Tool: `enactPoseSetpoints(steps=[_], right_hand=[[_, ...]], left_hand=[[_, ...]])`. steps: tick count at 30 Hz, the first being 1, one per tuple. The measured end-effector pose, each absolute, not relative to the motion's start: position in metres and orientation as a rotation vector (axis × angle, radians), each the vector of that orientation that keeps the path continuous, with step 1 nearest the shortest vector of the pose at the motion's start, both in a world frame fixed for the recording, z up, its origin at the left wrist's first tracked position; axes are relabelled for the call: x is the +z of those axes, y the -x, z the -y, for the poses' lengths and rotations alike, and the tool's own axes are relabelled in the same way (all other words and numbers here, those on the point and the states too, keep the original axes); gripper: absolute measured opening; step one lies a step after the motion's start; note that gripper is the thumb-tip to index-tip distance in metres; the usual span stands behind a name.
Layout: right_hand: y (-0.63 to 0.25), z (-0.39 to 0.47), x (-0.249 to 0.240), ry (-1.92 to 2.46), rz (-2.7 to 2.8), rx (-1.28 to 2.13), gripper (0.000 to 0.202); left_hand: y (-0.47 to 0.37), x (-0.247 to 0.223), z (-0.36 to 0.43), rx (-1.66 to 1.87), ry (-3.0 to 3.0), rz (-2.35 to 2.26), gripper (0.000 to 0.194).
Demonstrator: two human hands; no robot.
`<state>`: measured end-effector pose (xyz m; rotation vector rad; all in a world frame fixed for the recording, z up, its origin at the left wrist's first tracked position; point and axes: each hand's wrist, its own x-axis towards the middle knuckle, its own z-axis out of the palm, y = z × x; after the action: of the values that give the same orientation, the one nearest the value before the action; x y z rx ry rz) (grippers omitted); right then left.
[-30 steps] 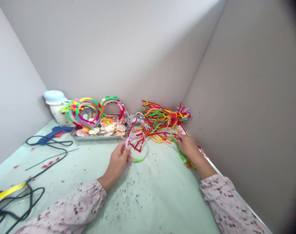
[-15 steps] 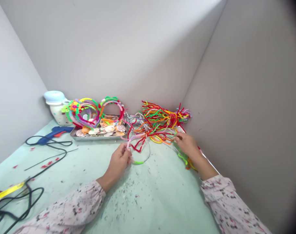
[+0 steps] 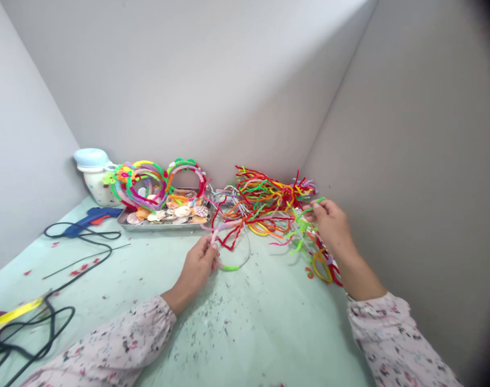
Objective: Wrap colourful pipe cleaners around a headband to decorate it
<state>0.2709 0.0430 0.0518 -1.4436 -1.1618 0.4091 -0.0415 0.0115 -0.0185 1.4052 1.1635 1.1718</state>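
My left hand (image 3: 197, 264) is closed on a thin headband hoop (image 3: 248, 248), partly wrapped in pink, lilac and green fuzzy stem. The hoop's right side is bare. At the right, my right hand (image 3: 329, 219) pinches a green pipe cleaner (image 3: 318, 201), raised above a loose heap of green, yellow and red pieces (image 3: 321, 264). Behind the hoop spreads a big pile of red, orange, yellow and green pipe cleaners (image 3: 264, 188).
A metal tray (image 3: 164, 228) of shells stands at the back left, with finished colourful headbands (image 3: 186, 165) on it. Left of it are a white cup (image 3: 97, 185) with a blue lid and a blue glue gun (image 3: 82, 223). Black cable (image 3: 51, 328) loops at the left edge.
My right hand has moved right and up from the pile's edge, and a green pipe cleaner now shows in its fingers. My left hand still holds the hoop in nearly the same spot.
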Motion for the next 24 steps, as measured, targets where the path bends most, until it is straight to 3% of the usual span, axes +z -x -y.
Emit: enactPoseSetpoints(steps=[10,24], right_hand=[[-0.276,-0.038,0.065,1.11,0.851,0.829,0.001],[-0.261,-0.031,0.073,1.139,0.946,0.958,0.005]], left_hand=[[0.04,-0.016,-0.01,1.183,-1.34,-1.122,0.025],[0.041,-0.012,-0.007,1.196,-1.362,-1.14,0.027]])
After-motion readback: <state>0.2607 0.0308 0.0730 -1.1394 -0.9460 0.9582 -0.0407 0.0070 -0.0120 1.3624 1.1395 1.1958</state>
